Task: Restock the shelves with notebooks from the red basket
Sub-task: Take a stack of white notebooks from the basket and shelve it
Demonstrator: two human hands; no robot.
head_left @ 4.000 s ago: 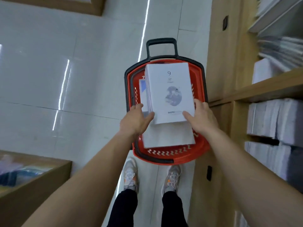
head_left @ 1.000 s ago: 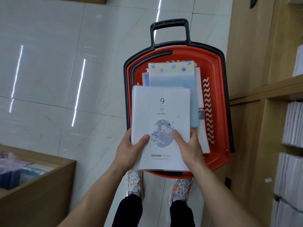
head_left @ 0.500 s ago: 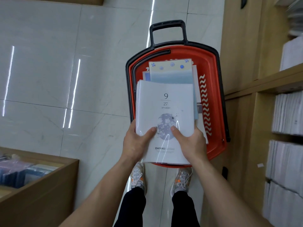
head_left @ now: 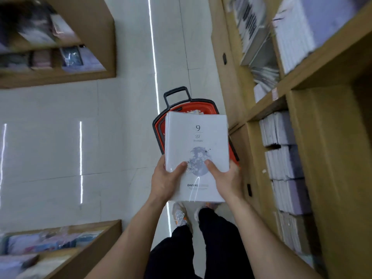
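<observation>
A stack of white notebooks (head_left: 196,137), its top cover printed "9 27" above a moon picture, hangs over the red basket (head_left: 193,106). My left hand (head_left: 167,182) grips the stack's lower left edge, thumb on the cover. My right hand (head_left: 226,180) grips the lower right edge the same way. The basket with its black rim and handle stands on the floor below, mostly hidden by the stack; a few notebooks show at its far end.
Wooden shelves (head_left: 314,63) packed with notebook stacks (head_left: 285,164) rise on the right. A low wooden display bin (head_left: 60,242) sits at lower left, another shelf unit (head_left: 60,45) at upper left. White tiled floor (head_left: 80,127) spreads between them. My feet stand below the stack.
Both hands have lifted the notebook stack higher above the basket. The view has pulled back and up, showing more of the right shelves and the upper left unit.
</observation>
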